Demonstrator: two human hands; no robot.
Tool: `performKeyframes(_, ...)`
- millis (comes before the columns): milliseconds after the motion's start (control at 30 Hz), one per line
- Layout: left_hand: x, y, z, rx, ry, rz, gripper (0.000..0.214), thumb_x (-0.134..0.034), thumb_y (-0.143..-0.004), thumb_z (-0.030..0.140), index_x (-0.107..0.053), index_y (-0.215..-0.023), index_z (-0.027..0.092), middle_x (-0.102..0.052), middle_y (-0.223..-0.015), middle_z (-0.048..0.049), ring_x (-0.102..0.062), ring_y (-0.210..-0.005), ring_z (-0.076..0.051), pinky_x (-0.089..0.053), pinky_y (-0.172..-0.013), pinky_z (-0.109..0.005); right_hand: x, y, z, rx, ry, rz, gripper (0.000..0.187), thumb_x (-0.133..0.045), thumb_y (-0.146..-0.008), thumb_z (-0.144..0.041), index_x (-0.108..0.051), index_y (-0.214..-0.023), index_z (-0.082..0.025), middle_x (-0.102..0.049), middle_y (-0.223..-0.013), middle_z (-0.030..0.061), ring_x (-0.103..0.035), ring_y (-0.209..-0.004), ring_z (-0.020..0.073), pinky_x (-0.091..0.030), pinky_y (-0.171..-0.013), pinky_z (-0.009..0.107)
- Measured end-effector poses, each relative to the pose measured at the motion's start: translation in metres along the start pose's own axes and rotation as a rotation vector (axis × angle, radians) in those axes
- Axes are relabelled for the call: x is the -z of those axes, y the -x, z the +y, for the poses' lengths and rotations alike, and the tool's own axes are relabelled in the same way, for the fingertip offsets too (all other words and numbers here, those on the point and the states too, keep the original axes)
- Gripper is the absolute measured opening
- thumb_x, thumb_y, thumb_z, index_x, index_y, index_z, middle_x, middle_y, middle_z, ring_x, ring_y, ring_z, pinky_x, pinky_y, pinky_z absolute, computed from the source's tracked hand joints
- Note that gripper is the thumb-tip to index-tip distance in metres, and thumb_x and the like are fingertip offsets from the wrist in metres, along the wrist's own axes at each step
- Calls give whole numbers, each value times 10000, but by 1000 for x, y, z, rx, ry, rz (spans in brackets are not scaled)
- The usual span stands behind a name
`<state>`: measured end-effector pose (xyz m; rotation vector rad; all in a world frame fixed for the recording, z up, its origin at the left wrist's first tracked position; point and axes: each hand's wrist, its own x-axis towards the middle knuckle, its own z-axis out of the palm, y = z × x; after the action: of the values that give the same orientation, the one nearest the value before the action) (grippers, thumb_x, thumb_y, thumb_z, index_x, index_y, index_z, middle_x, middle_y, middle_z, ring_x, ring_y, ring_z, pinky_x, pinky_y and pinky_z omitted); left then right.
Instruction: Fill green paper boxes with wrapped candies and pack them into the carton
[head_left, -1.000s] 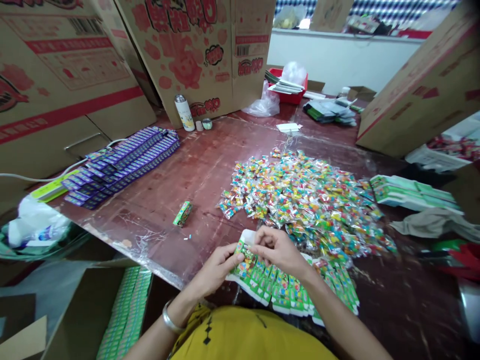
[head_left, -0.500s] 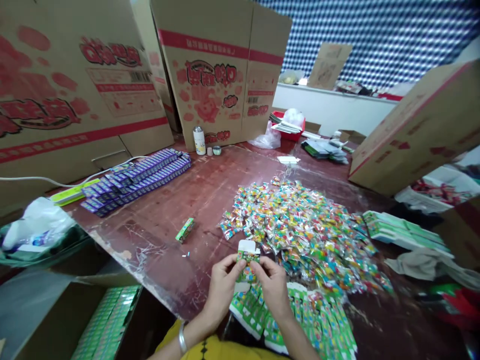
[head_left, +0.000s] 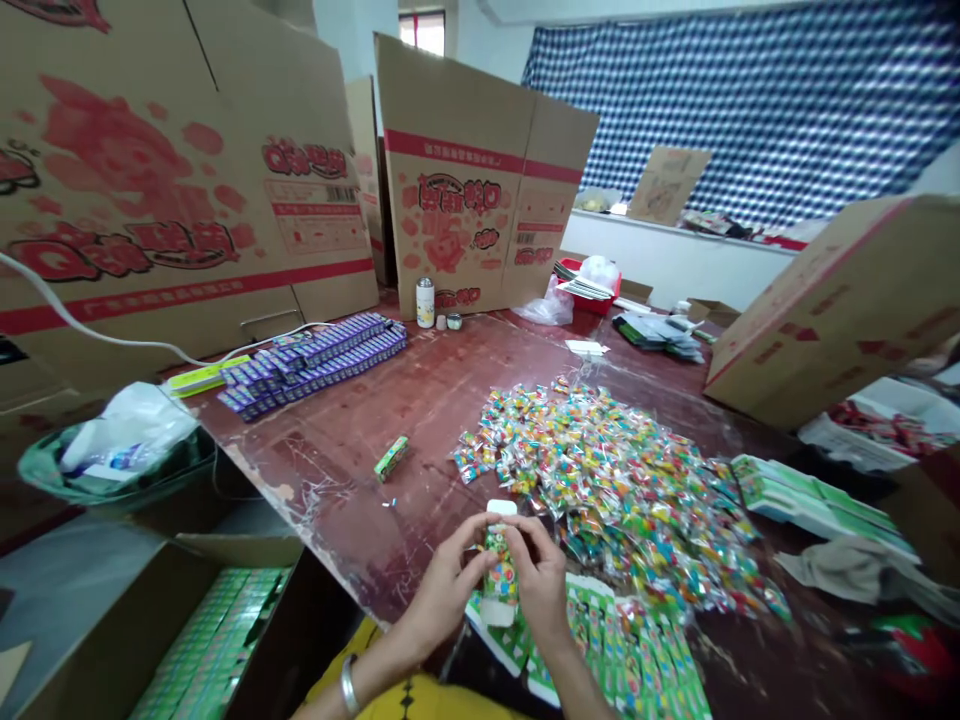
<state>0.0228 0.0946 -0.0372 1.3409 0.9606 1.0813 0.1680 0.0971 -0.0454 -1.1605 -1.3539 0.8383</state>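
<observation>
Between my two hands I hold a small green printed candy box [head_left: 501, 570], its white end flaps sticking out at top and bottom. My left hand [head_left: 457, 572] grips its left side, thumb on the printed front. From the right, my right hand [head_left: 538, 570] closes on the upper part of the same box. Below my hands lie rows of flat green boxes [head_left: 600, 630]. Just beyond is a big heap of wrapped candies [head_left: 592, 470] in clear packets. A single closed green box [head_left: 391, 458] lies to the left on the red-brown table [head_left: 330, 450].
Purple boxes [head_left: 315, 362] are stacked at the back left near a bottle [head_left: 425, 303]. An open carton [head_left: 202, 640] with green boxes stands below the table's left edge. Large cardboard cartons [head_left: 450, 200] rise behind. More green boxes [head_left: 817, 505] and a grey cloth [head_left: 862, 575] lie right.
The box between my hands has turned so more of its printed front shows, with a white flap now hanging at the bottom. My view has tilted up and shifted left.
</observation>
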Motion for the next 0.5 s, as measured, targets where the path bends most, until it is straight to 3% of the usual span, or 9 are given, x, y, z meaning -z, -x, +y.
performKeyframes(133, 7, 4, -5, 28, 101, -72, 375, -595, -846, 203, -566, -1220, 184, -643, -1161, -89, -617, -968, -214, -478, -852, -315, 0, 4, 2, 18, 67, -5, 230, -523, -937, -336, -678, -828, -205, -634, -872, 50, -596, -854, 213, -454, -789, 310)
performKeyframes(267, 7, 7, -12, 93, 175, -51, 340, -616, -830, 209, -555, -1163, 179, -624, -1137, -82, -614, -879, -182, -479, -782, -287, -1, 3, 7, -11, 89, -38, 254, -544, -919, -347, -649, -741, -201, -651, -972, 73, -601, -928, 231, -450, -826, 322)
performKeyframes(433, 8, 0, -11, 61, 216, 64, 270, -641, -797, 185, -510, -1033, 198, -594, -1024, -37, -578, -913, -165, -467, -777, -256, -8, -8, 11, -107, -75, 24, 193, -624, -871, -367, -597, -974, -206, -653, -903, 55, -619, -872, 219, -480, -812, 340)
performKeyframes(500, 11, -4, -10, 67, 220, 96, 279, -645, -786, 180, -483, -1012, 208, -576, -956, -13, -574, -872, -150, -460, -735, -236, -10, -16, 11, -126, -122, -24, 218, -647, -852, -380, -598, -958, -196, -652, -863, 49, -618, -824, 206, -485, -779, 328)
